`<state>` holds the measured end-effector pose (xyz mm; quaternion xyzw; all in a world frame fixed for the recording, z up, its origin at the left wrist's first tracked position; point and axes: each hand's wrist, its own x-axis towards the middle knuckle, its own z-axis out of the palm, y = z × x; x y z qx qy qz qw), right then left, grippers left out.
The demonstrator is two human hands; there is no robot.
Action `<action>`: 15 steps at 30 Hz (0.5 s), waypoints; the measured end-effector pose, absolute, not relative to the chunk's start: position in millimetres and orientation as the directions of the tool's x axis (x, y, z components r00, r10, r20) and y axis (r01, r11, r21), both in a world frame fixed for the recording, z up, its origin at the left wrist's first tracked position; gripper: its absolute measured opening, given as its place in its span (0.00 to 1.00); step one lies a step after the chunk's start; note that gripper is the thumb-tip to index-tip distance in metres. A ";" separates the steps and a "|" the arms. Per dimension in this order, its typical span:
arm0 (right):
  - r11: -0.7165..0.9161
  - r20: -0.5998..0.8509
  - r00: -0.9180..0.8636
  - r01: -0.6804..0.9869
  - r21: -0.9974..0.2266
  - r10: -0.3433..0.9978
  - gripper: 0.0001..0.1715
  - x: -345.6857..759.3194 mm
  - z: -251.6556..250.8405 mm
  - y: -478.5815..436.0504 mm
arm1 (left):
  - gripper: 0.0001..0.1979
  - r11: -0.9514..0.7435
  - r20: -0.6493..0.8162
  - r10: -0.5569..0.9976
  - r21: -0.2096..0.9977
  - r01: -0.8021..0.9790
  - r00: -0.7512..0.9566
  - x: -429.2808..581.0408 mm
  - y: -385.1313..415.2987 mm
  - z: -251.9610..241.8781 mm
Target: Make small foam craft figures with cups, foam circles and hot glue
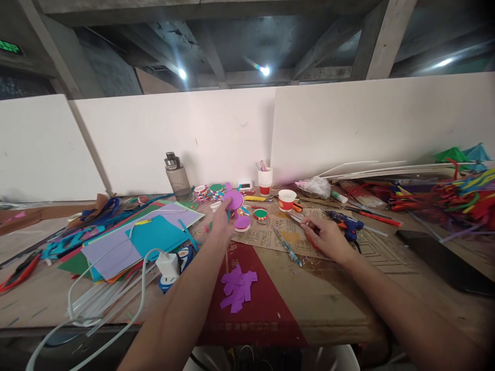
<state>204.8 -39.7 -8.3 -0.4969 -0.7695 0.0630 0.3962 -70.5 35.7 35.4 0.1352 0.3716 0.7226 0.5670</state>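
At mid-tabletop (328, 309), the left hand (219, 229) pinches the lower edge of a purple disc (234, 199), fingers pressed together — disc face turned toward the camera. The right hand (328, 238) pinches a thin pale stick (298, 220) in its fingers, long axis running from far left to near right. Print on the cardboard sheet (266, 234) is too small to read. Bare room lies toward the front edge, right of the purple scraps (237, 291).
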 end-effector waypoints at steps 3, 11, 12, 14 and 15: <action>0.512 0.545 -0.212 0.708 -0.486 0.811 0.14 203.8 -6.9 -41.3 | 0.07 -0.124 -0.229 0.911 0.640 -0.758 -0.343 -73.3 38.0 36.5; 0.454 0.454 -0.226 0.742 -0.493 0.862 0.13 201.9 -12.4 -35.6 | 0.06 -0.013 -0.216 0.947 0.715 -0.699 -0.239 -70.3 39.5 32.1; 0.445 0.429 -0.236 0.748 -0.493 0.872 0.12 200.7 -12.3 -35.4 | 0.06 0.006 -0.203 0.956 0.734 -0.679 -0.212 -70.2 39.5 31.2; 0.435 0.381 -0.267 0.765 -0.474 0.885 0.12 197.0 -10.1 -37.2 | 0.09 0.033 -0.171 0.973 0.773 -0.634 -0.157 -70.3 39.2 29.3; 0.435 0.355 -0.290 0.776 -0.456 0.889 0.12 194.6 -8.2 -39.0 | 0.10 0.038 -0.147 0.981 0.791 -0.611 -0.130 -70.1 38.8 28.3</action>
